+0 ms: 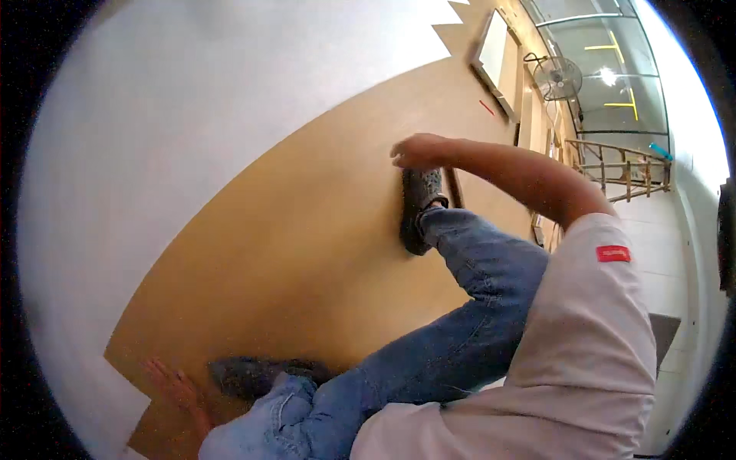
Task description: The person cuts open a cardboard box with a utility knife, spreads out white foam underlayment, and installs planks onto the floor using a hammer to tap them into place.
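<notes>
Plywood sheet [307, 230] — both hands flat.

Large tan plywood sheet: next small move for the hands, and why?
Probably slide the right hand along the large tan plywood sheet. Both hands lie on it, left hand flat near the notched corner, and both grey shoes stand on it.
</notes>
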`<action>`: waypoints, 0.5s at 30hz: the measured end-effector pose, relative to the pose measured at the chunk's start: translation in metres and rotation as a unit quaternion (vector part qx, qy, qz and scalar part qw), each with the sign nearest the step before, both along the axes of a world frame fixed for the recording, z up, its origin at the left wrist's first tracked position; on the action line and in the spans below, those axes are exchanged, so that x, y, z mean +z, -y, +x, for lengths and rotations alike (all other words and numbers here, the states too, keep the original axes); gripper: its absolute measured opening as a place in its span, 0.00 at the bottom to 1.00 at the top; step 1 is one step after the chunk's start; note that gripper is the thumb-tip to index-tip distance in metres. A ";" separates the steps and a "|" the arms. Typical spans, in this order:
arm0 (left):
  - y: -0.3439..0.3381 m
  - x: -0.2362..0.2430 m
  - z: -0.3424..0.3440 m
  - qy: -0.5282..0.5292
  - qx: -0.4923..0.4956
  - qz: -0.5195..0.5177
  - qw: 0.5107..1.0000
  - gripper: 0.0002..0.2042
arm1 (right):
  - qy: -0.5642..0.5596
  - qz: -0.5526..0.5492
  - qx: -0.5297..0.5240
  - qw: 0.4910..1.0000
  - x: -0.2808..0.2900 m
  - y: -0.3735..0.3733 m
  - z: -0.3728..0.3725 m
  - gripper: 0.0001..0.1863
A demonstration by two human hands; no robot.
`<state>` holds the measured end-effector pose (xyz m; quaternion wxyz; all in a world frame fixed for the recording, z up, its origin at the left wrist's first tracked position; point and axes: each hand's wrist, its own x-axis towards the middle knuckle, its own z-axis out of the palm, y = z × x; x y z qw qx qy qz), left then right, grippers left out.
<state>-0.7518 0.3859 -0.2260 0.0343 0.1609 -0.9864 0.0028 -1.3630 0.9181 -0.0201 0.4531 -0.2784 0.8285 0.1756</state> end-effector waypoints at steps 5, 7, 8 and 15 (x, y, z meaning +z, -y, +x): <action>-0.094 0.074 -0.028 0.114 0.164 0.129 0.971 0.31 | -0.062 0.117 -0.044 0.990 0.026 -0.217 -0.011 0.22; -0.086 0.089 -0.021 0.184 0.234 0.176 0.938 0.33 | -0.071 0.128 -0.104 0.984 0.011 -0.268 -0.002 0.25; -0.062 0.085 0.002 0.232 0.183 0.154 0.943 0.32 | -0.088 0.106 -0.142 0.980 -0.004 -0.286 -0.004 0.27; 0.016 0.224 -0.191 0.392 0.132 0.164 0.896 0.18 | -0.188 -0.056 -0.259 0.946 -0.097 -0.324 -0.019 0.28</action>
